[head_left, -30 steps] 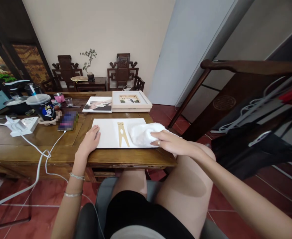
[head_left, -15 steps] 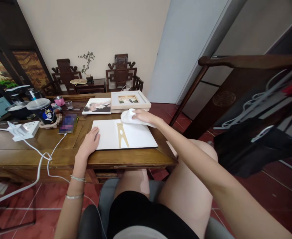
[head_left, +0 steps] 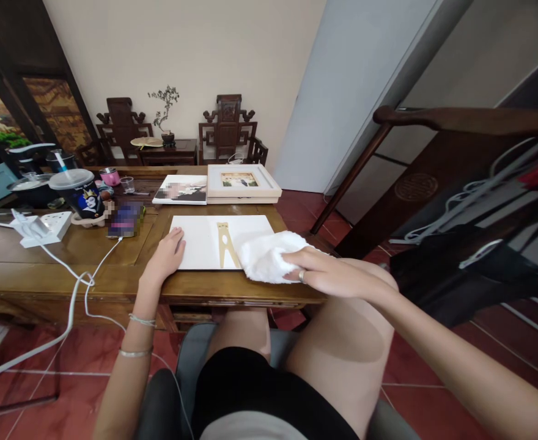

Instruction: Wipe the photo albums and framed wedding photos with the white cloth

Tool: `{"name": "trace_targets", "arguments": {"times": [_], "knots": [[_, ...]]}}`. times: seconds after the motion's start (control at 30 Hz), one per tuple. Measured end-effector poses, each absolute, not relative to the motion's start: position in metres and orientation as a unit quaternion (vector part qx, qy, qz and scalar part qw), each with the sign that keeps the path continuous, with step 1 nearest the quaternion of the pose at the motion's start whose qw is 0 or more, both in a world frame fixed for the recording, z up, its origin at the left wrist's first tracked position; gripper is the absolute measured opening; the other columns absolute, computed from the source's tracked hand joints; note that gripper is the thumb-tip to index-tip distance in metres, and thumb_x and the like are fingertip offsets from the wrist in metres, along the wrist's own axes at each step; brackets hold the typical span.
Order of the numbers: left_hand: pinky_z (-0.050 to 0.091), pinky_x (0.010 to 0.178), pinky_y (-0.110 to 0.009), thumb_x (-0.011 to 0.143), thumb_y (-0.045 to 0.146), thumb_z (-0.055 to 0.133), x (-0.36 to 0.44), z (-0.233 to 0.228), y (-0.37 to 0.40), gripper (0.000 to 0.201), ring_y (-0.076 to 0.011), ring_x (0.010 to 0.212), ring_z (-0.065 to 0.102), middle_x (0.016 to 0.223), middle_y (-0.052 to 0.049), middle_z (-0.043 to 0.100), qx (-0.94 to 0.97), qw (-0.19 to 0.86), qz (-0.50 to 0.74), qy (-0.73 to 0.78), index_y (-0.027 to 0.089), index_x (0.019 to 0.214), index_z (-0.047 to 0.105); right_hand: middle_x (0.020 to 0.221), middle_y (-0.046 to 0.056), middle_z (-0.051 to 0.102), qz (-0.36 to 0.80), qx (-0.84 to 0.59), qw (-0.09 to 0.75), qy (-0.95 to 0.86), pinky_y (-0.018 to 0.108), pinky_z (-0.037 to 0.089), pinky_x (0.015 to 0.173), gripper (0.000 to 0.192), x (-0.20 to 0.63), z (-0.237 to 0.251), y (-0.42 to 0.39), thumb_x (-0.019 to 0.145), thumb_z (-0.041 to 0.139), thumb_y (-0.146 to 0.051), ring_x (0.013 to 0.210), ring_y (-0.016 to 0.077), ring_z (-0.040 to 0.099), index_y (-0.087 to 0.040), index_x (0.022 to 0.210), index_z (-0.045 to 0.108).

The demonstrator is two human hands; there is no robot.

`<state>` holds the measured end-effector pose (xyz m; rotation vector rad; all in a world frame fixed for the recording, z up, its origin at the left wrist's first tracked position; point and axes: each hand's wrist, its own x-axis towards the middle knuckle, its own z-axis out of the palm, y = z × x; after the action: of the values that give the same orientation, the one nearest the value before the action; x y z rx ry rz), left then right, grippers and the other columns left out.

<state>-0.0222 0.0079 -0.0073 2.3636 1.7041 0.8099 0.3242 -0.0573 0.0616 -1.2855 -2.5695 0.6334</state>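
The white cloth [head_left: 271,260] has swept from the far edge of the white board [head_left: 196,243] to its near right corner in the last half-second, carried by your right hand [head_left: 324,272]. Your fingers there are closed on the cloth, pinching its right side; the bulk of it spreads left of the grip, over the corner and past the board's near edge. The board lies flat on the wooden table [head_left: 232,290], to the left of that grip, its tan cat-like figure [head_left: 224,235] just beside the cloth. Your left hand [head_left: 168,253] rests on the board's left edge, fingers extended and holding nothing. Farther left sit a white power strip [head_left: 58,226], a phone [head_left: 126,220] and a lidded cup [head_left: 85,198]. Beyond the board, a photo panel [head_left: 181,189] lies beside a pale picture frame [head_left: 265,183]. Behind the table, a potted plant [head_left: 165,110] stands between two dark carved chairs [head_left: 228,125].
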Motion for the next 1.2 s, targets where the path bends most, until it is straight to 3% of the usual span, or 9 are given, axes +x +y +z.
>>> {"name": "trace_targets", "arguments": {"times": [0.23, 0.5, 0.6, 0.77, 0.97, 1.2], "knots": [[0.031, 0.119, -0.045, 0.094, 0.023, 0.04, -0.023, -0.008, 0.008, 0.04, -0.0265, 0.139, 0.045, 0.143, -0.016, 0.054, 0.779, 0.065, 0.273, 0.56, 0.012, 0.127, 0.059, 0.076, 0.003, 0.058, 0.242, -0.438, 0.148, -0.853, 0.033, 0.04, 0.08, 0.014, 0.308, 0.06, -0.004, 0.078, 0.048, -0.029, 0.083, 0.0222, 0.054, -0.021, 0.067, 0.047], [0.03, 0.12, -0.043, 0.094, 0.025, 0.039, -0.024, -0.008, 0.009, 0.043, -0.0258, 0.139, 0.044, 0.144, -0.017, 0.053, 0.776, 0.061, 0.264, 0.57, 0.009, 0.129, 0.058, 0.105, 0.012, 0.066, 0.221, -0.503, 0.243, -0.799, 0.036, 0.038, 0.086, 0.012, 0.263, 0.05, 0.067, 0.078, 0.046, -0.025, 0.099, 0.0272, 0.055, -0.019, 0.079, 0.056], [0.03, 0.12, -0.044, 0.094, 0.025, 0.038, -0.024, -0.008, 0.009, 0.044, -0.0258, 0.139, 0.044, 0.144, -0.017, 0.053, 0.777, 0.059, 0.263, 0.569, 0.009, 0.129, 0.058, 0.087, 0.009, 0.063, 0.176, -0.503, 0.223, -0.817, 0.034, 0.037, 0.079, 0.008, 0.256, 0.044, 0.049, 0.08, 0.043, -0.024, 0.086, 0.0251, 0.054, -0.021, 0.074, 0.048], [0.031, 0.119, -0.045, 0.094, 0.025, 0.037, -0.023, -0.008, 0.009, 0.043, -0.0257, 0.139, 0.044, 0.143, -0.016, 0.054, 0.785, 0.055, 0.259, 0.561, 0.01, 0.13, 0.057, 0.063, 0.0, 0.044, 0.181, -0.448, 0.185, -0.856, 0.031, 0.032, 0.067, 0.017, 0.264, 0.05, -0.018, 0.082, 0.041, -0.022, 0.065, 0.0187, 0.045, -0.024, 0.067, 0.033], [0.031, 0.119, -0.046, 0.094, 0.025, 0.038, -0.024, -0.009, 0.008, 0.042, -0.026, 0.139, 0.044, 0.143, -0.014, 0.055, 0.784, 0.06, 0.265, 0.558, 0.013, 0.129, 0.058, 0.063, 0.0, 0.046, 0.232, -0.413, 0.138, -0.87, 0.03, 0.033, 0.067, 0.018, 0.278, 0.069, -0.061, 0.08, 0.043, -0.018, 0.07, 0.0185, 0.048, -0.023, 0.065, 0.034], [0.031, 0.119, -0.044, 0.094, 0.025, 0.036, -0.022, -0.007, 0.007, 0.043, -0.0253, 0.14, 0.044, 0.144, -0.017, 0.053, 0.781, 0.06, 0.255, 0.567, 0.009, 0.129, 0.058, 0.069, 0.001, 0.051, 0.197, -0.449, 0.189, -0.851, 0.031, 0.033, 0.069, 0.014, 0.254, 0.053, 0.002, 0.082, 0.043, -0.026, 0.072, 0.0197, 0.049, -0.023, 0.069, 0.039]]}}
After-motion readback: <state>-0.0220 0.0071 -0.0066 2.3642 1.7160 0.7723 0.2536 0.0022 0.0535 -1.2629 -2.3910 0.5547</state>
